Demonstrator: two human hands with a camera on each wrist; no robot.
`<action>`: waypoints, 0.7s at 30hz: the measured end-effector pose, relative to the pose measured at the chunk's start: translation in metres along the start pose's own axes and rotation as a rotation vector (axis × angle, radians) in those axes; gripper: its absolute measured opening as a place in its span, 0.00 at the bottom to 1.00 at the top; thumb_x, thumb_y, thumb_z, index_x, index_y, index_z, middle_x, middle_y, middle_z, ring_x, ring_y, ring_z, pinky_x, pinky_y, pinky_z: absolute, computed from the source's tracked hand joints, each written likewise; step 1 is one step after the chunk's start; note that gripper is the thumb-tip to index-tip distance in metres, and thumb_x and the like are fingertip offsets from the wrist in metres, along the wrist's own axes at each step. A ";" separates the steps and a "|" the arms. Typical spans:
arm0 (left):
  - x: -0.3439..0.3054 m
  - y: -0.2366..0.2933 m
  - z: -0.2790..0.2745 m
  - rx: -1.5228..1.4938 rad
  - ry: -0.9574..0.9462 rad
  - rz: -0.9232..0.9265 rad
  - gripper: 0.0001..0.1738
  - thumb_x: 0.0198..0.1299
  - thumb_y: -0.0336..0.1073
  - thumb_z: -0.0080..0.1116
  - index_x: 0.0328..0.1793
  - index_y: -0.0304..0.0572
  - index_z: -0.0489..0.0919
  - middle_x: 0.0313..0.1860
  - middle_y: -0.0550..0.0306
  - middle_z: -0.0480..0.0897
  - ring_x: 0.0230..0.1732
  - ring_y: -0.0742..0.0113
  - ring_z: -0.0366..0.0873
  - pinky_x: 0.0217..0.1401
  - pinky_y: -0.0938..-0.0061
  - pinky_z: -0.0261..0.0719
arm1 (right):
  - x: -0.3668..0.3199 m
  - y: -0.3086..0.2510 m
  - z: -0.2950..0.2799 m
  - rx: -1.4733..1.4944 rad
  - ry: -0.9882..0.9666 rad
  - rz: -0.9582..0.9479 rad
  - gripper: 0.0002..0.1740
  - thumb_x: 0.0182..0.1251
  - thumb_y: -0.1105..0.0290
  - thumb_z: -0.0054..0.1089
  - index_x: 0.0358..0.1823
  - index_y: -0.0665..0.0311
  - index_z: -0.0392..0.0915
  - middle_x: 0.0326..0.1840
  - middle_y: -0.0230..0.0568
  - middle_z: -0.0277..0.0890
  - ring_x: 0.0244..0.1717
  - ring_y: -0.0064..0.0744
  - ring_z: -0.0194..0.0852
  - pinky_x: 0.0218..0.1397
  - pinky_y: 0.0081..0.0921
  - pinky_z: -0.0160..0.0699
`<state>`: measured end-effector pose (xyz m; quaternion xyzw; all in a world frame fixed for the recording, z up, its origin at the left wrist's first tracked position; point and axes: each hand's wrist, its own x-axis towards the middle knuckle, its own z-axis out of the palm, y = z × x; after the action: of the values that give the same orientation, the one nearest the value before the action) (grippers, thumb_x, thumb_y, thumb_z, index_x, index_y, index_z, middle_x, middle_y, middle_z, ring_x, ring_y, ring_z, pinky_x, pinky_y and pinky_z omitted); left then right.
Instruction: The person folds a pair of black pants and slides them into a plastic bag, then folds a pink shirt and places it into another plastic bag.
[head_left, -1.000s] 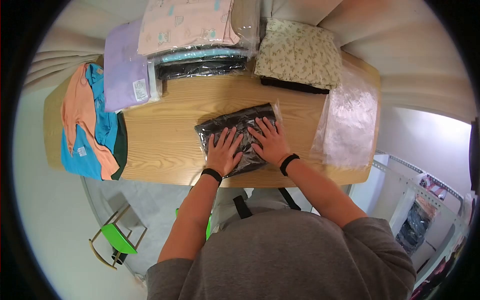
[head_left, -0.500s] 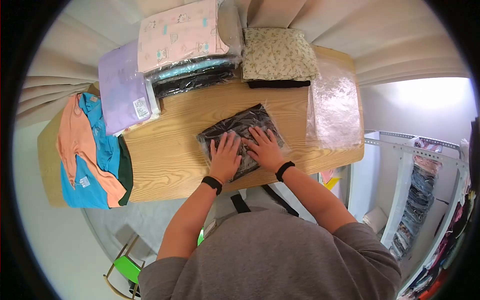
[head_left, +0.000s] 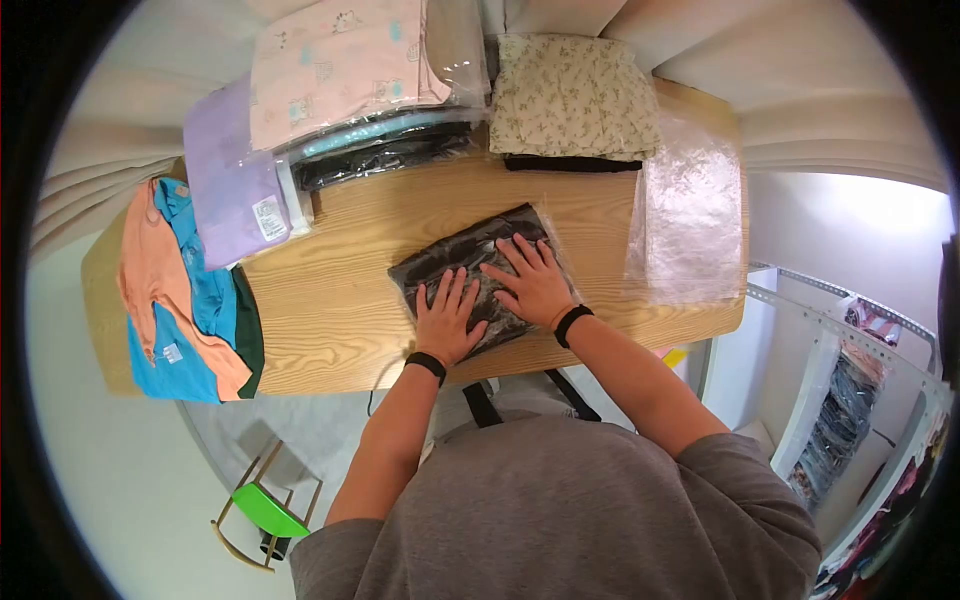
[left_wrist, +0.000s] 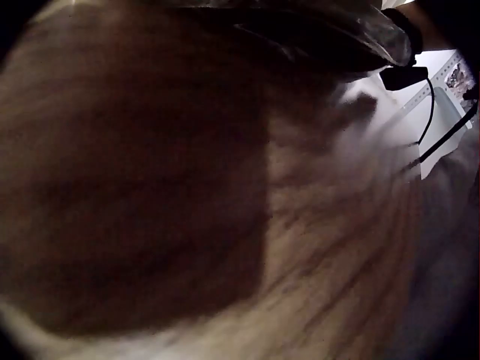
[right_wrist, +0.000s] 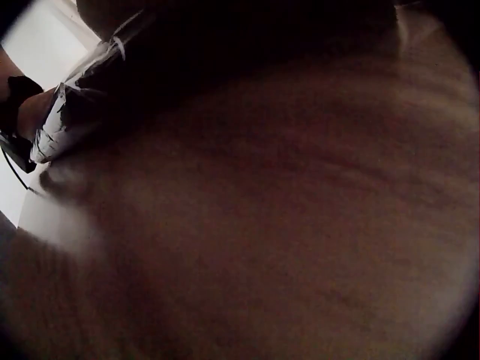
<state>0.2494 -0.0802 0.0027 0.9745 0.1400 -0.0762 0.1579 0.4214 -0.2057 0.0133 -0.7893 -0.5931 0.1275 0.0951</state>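
Hands flat on my end: left hand (head_left: 447, 318) and right hand (head_left: 535, 282), fingers spread straight, pressing the bagged black garment (head_left: 470, 257) at the wooden table (head_left: 330, 300) middle, gripping nothing.

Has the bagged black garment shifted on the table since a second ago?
No. The bagged black garment lies as before, between the near edge of the table and the floral stack.

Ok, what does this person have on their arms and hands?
No gloves on the left hand or right hand. Each wrist carries a black band: left band, right band. Forearms are uncovered; the grey shirt has short sleeves.
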 end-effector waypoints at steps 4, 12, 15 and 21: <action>0.002 -0.002 0.006 -0.014 0.003 0.006 0.39 0.54 0.58 0.53 0.72 0.54 0.61 0.75 0.55 0.54 0.75 0.58 0.47 0.68 0.38 0.45 | 0.003 0.001 -0.001 0.037 -0.018 0.002 0.26 0.64 0.50 0.51 0.64 0.36 0.66 0.73 0.40 0.51 0.74 0.47 0.43 0.72 0.55 0.42; 0.002 -0.003 0.004 -0.044 0.032 0.024 0.41 0.51 0.53 0.58 0.71 0.49 0.61 0.75 0.52 0.54 0.75 0.54 0.48 0.69 0.38 0.44 | 0.004 0.002 -0.001 -0.025 -0.037 -0.015 0.25 0.66 0.49 0.48 0.65 0.36 0.65 0.74 0.39 0.49 0.74 0.47 0.41 0.72 0.56 0.41; 0.002 0.002 -0.004 -0.015 0.034 0.009 0.37 0.53 0.53 0.56 0.69 0.51 0.64 0.74 0.54 0.55 0.74 0.57 0.49 0.69 0.40 0.47 | 0.000 0.002 -0.001 0.001 -0.006 -0.030 0.26 0.66 0.49 0.47 0.65 0.37 0.65 0.75 0.39 0.48 0.75 0.47 0.40 0.72 0.57 0.41; -0.003 -0.005 -0.004 -0.081 0.076 0.045 0.36 0.56 0.51 0.55 0.71 0.51 0.62 0.75 0.54 0.55 0.75 0.55 0.48 0.71 0.43 0.45 | -0.004 0.020 -0.023 0.159 0.057 -0.069 0.25 0.62 0.60 0.53 0.63 0.48 0.68 0.72 0.41 0.53 0.72 0.50 0.46 0.71 0.50 0.49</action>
<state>0.2453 -0.0751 0.0061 0.9724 0.1270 -0.0298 0.1936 0.4458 -0.2150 0.0297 -0.7617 -0.6048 0.1483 0.1788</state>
